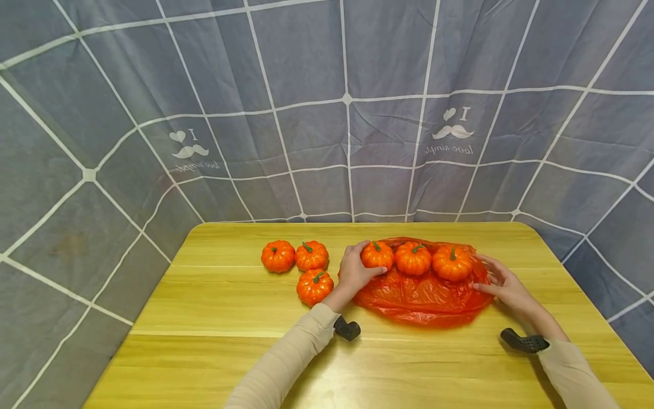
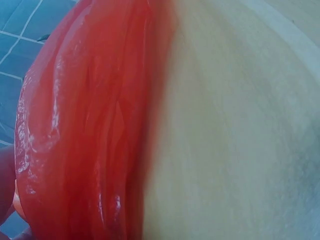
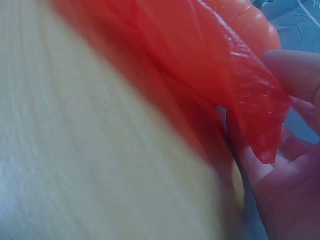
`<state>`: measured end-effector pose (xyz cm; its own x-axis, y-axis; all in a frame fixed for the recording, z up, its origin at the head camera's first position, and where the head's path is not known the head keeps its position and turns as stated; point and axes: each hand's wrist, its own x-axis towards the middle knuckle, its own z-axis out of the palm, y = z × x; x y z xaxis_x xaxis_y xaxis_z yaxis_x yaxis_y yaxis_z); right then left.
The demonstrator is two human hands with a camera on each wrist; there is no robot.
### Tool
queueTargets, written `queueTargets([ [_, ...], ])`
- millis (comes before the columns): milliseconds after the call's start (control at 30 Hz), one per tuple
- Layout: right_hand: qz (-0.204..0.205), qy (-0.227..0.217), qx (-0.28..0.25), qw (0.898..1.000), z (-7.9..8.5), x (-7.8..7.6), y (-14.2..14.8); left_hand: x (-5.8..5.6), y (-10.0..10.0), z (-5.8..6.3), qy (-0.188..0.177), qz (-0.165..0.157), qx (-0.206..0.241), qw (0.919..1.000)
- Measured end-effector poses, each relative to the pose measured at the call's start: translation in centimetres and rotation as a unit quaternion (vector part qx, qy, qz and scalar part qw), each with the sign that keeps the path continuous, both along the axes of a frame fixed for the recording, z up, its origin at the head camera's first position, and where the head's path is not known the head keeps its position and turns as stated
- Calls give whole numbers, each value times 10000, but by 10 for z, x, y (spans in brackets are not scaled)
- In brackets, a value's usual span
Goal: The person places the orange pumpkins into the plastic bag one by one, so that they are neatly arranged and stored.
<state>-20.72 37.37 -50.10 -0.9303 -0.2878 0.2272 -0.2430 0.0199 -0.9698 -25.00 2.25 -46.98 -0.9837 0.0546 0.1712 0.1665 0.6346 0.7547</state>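
Note:
Three orange toy pumpkins stand in a row on a red plastic bag (image 1: 424, 301): a left pumpkin (image 1: 379, 257), a middle pumpkin (image 1: 413, 259) and a right pumpkin (image 1: 452, 263). My left hand (image 1: 355, 269) holds the left pumpkin, fingers at its back and thumb across its front. At the bag's right end, my right hand (image 1: 506, 287) is spread beside the right pumpkin. In the right wrist view a loose bag corner (image 3: 260, 115) hangs between the thumb and the other fingers. The left wrist view mostly shows the crumpled front of the bag (image 2: 90, 125).
Left of the bag, three more pumpkins sit close together: one at the back left (image 1: 278, 256), one behind (image 1: 312, 256) and one nearer (image 1: 314, 287). Everything rests on a wooden table (image 1: 214, 318). A grey checked curtain (image 1: 306, 136) rises behind and at both sides.

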Motion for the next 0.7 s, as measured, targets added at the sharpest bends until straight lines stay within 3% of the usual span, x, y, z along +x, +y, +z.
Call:
queueTargets([
  [267, -40, 24, 59, 10000, -1, 0, -1, 3, -1, 3, -44, -48, -81, 9999],
  [700, -220, 6, 371, 9991, -1, 1, 0, 16, -10, 23, 158, -340, 249, 9990],
])
